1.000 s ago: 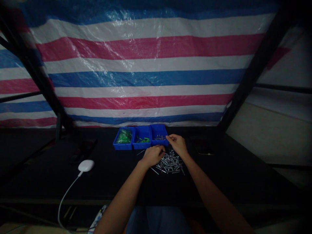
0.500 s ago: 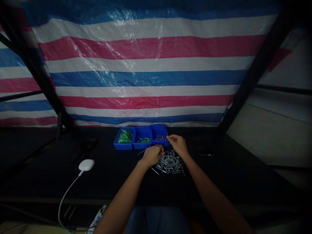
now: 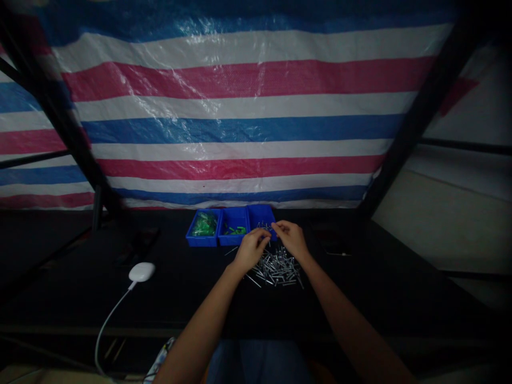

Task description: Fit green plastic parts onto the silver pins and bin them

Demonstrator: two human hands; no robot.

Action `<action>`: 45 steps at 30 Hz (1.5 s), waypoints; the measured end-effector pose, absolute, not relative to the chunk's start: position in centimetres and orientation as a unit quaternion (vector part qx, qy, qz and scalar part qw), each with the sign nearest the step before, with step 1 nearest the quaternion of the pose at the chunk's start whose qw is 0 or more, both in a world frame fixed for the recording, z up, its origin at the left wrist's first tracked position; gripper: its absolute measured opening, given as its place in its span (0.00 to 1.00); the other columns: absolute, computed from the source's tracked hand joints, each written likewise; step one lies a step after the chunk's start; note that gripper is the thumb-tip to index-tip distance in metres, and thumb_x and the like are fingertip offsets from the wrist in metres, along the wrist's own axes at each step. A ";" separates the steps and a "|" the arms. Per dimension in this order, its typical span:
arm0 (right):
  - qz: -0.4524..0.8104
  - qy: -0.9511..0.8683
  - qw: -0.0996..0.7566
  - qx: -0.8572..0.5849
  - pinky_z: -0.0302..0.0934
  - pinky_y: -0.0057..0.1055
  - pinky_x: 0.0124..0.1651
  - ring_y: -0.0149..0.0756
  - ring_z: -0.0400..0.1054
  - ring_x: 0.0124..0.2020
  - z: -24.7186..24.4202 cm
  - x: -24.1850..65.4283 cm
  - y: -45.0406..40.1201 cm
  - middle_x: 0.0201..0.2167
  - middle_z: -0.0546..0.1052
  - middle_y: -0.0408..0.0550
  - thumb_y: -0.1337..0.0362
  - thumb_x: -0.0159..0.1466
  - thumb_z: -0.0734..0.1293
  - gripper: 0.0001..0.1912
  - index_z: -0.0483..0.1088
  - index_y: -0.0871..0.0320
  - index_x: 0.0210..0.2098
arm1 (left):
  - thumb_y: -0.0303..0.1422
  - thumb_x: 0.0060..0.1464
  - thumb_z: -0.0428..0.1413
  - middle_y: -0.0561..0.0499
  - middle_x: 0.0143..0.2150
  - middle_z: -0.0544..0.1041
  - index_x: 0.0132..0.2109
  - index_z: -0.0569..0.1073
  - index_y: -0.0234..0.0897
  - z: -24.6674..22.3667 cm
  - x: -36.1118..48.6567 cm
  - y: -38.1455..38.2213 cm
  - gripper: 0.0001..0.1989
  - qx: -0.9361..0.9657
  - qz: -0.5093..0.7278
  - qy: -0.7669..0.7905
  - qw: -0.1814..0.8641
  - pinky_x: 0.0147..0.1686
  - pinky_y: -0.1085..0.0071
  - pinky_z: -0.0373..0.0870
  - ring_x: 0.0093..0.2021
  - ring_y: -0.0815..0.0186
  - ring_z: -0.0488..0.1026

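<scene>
Head view: where are the metal pins [image 3: 278, 271]?

Heaped on the black table [image 3: 192, 304], just nearer than the right-hand blue bin [image 3: 261, 212], with a few inside it.

How would you handle them well?

I'd pinch one at a time, wrists steady, so the heap isn't knocked.

And the hands?

Left hand [image 3: 250, 249] arches beside the heap, thumb and fingertips nearly together; right hand [image 3: 293, 238] curls into a narrow pinch by the bin's near corner. Whether either grips a pin, I can't tell.
</scene>
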State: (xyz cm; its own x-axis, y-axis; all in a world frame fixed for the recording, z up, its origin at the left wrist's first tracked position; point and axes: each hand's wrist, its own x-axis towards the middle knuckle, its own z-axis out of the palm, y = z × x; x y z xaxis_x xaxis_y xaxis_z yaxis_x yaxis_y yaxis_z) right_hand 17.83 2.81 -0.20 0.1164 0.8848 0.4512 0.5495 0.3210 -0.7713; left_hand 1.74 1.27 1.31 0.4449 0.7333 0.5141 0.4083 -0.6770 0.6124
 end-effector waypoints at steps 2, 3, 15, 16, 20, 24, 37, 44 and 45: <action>0.185 -0.652 0.495 -0.543 0.56 0.26 0.26 0.31 0.64 0.21 -0.1 17.6 2.7 0.19 0.72 0.46 0.50 0.56 0.59 0.19 0.72 0.59 0.28 | 0.33 0.56 0.47 0.49 0.33 0.72 0.38 0.70 0.34 1.5 1.7 1.4 0.09 0.797 0.429 0.369 0.213 0.34 0.73 0.64 0.30 0.69 0.67; 0.193 -0.657 0.495 -0.536 0.56 0.26 0.25 0.31 0.63 0.21 0.0 17.4 2.6 0.20 0.72 0.45 0.50 0.56 0.59 0.19 0.72 0.59 0.28 | 0.33 0.56 0.47 0.49 0.33 0.72 0.39 0.70 0.34 1.6 1.6 1.4 0.10 0.780 0.447 0.380 0.218 0.33 0.74 0.64 0.29 0.70 0.67; 0.334 -0.704 0.456 -0.430 0.50 0.24 0.21 0.26 0.58 0.18 -0.3 15.7 2.1 0.18 0.69 0.42 0.53 0.54 0.63 0.16 0.72 0.61 0.31 | 0.36 0.53 0.50 0.49 0.34 0.73 0.43 0.67 0.34 1.4 0.8 2.7 0.12 0.660 0.567 0.391 0.301 0.27 0.76 0.64 0.26 0.72 0.68; 0.345 -0.703 0.457 -0.422 0.50 0.24 0.22 0.26 0.58 0.18 -0.4 15.6 2.1 0.18 0.69 0.42 0.53 0.54 0.63 0.16 0.72 0.61 0.31 | 0.35 0.53 0.50 0.49 0.34 0.73 0.43 0.67 0.33 1.4 0.8 2.7 0.12 0.662 0.566 0.388 0.301 0.27 0.76 0.63 0.26 0.72 0.67; 0.375 -0.690 0.464 -0.410 0.50 0.24 0.22 0.26 0.57 0.18 -0.6 15.4 2.3 0.17 0.67 0.41 0.53 0.53 0.64 0.16 0.71 0.61 0.28 | 0.35 0.52 0.51 0.50 0.33 0.72 0.41 0.69 0.33 1.6 1.0 2.5 0.12 0.669 0.564 0.389 0.287 0.26 0.77 0.62 0.26 0.72 0.67; 0.398 -0.678 0.466 -0.406 0.51 0.24 0.22 0.26 0.57 0.18 -0.3 15.3 2.2 0.16 0.65 0.40 0.51 0.52 0.64 0.17 0.70 0.61 0.24 | 0.35 0.52 0.51 0.50 0.33 0.73 0.41 0.69 0.33 2.0 1.1 2.2 0.12 0.682 0.549 0.398 0.274 0.25 0.77 0.60 0.25 0.72 0.65; 0.432 -0.648 0.470 -0.414 0.43 0.23 0.18 0.22 0.50 0.14 0.9 15.5 1.6 0.16 0.63 0.39 0.53 0.53 0.64 0.16 0.69 0.61 0.23 | 0.37 0.52 0.51 0.51 0.31 0.72 0.40 0.70 0.33 2.2 1.0 1.9 0.13 0.683 0.542 0.411 0.268 0.22 0.77 0.58 0.22 0.73 0.62; 0.452 -0.634 0.471 -0.415 0.41 0.22 0.16 0.21 0.49 0.13 1.2 15.6 1.5 0.14 0.63 0.38 0.51 0.51 0.64 0.17 0.69 0.60 0.23 | 0.37 0.53 0.50 0.49 0.35 0.73 0.43 0.69 0.34 2.2 1.1 1.9 0.14 0.698 0.527 0.401 0.272 0.25 0.76 0.61 0.25 0.72 0.64; 0.452 -0.629 0.475 -0.418 0.41 0.22 0.16 0.21 0.49 0.13 1.3 15.6 1.5 0.14 0.62 0.38 0.50 0.51 0.64 0.17 0.69 0.60 0.24 | 0.37 0.53 0.49 0.49 0.36 0.73 0.44 0.69 0.34 2.3 1.1 1.8 0.14 0.696 0.530 0.400 0.273 0.26 0.76 0.61 0.26 0.72 0.65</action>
State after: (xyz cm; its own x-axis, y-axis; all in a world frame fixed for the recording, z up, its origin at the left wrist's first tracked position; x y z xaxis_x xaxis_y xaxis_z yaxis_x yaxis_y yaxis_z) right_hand 15.60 1.46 1.27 -0.1993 0.9550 0.2199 0.0960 0.2423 -0.9654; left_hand 1.10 1.84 2.26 0.1192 0.8464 0.5190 0.2673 -0.5308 0.8042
